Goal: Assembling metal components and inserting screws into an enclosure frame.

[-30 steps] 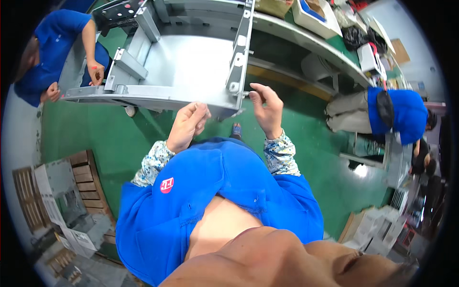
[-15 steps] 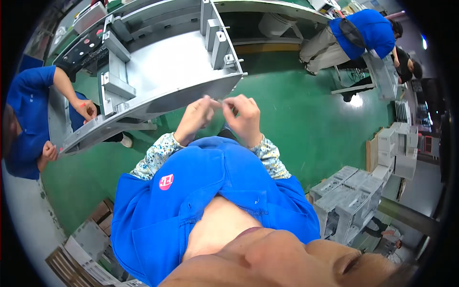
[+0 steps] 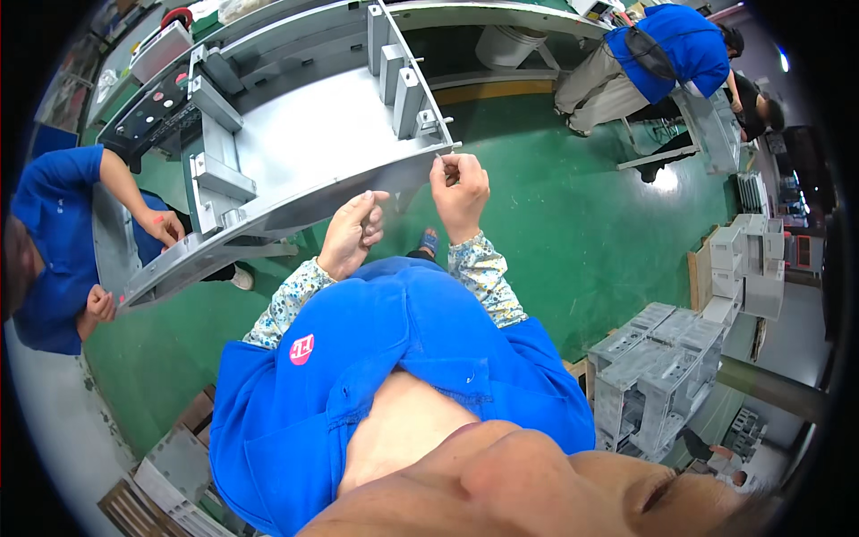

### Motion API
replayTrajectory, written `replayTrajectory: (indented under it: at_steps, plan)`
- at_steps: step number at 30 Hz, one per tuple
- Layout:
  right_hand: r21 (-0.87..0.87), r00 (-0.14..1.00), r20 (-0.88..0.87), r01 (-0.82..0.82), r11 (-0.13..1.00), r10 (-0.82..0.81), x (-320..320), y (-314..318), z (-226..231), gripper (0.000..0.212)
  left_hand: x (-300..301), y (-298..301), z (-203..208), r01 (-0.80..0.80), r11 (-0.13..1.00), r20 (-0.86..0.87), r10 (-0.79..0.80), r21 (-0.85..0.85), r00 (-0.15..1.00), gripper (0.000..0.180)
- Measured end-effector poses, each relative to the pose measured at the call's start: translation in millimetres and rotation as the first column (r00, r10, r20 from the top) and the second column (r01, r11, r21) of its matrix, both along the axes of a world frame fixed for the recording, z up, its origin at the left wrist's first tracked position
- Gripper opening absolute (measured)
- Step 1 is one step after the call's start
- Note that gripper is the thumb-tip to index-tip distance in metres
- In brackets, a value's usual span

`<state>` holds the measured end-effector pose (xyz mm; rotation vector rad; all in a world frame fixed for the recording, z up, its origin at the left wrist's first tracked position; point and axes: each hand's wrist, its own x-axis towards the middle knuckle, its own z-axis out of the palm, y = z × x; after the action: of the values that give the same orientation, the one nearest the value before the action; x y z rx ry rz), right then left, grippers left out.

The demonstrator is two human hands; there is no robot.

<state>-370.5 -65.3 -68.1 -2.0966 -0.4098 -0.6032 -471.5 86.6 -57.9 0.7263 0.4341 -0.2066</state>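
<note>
A large grey metal housing [image 3: 358, 183] with a pale inner panel and several upright bars stands in front of me. My right hand [image 3: 462, 195] is raised at its near right corner, thumb and fingertips pinched together beside a small protruding pin [image 3: 455, 145]. Whatever lies in that pinch is too small to name. My left hand [image 3: 352, 236] hovers just off the front wall, lower and to the left. Its index finger points right while the other fingers curl in, hiding anything in the palm.
A co-worker in blue [image 3: 63, 242] has both hands at the housing's left end. Another person in blue [image 3: 669, 54] bends over a metal part at the far right. Stacked grey metal frames [image 3: 658, 376] stand to the right. A white bucket [image 3: 508, 46] sits under the far bench.
My hands, close together before, have moved apart. The right one rose to the housing's corner, and the left one shifted slightly left and down.
</note>
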Motion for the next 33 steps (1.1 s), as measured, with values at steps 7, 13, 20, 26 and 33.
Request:
replayTrajectory:
  at_steps: [7, 13, 20, 26, 33]
  plan:
    - [-0.028, 0.996, 0.082, 0.033, 0.999, -0.031, 2, 2, 3, 0.008, 4, 5, -11, -0.054, 0.997, 0.004, 0.054, -0.047, 0.999, 0.020]
    - [0.196, 0.997, -0.074, -0.008, 0.981, 0.023, 2, 4, -6, 0.012, 3, 2, -9, 0.080, 0.993, 0.080, -0.087, 0.085, 0.993, 0.019]
    - [0.607, 0.824, -0.435, -0.030, 0.794, 0.364, -20, -8, 2, 0.022, -3, -4, -2, 0.023, 0.977, 0.112, -0.048, 0.214, 0.993, 0.023]
    - [0.234, 0.822, -0.167, -0.503, 0.832, 0.544, -72, 25, 26, 0.013, -21, 4, 3, -0.127, 0.855, 0.289, -0.028, 0.503, 0.957, 0.021]
    - [0.288, 0.642, -0.371, -0.607, 0.741, 0.670, -84, 43, 27, 0.009, -53, 37, 0, -0.002, 0.889, 0.307, -0.157, 0.458, 0.939, 0.025]
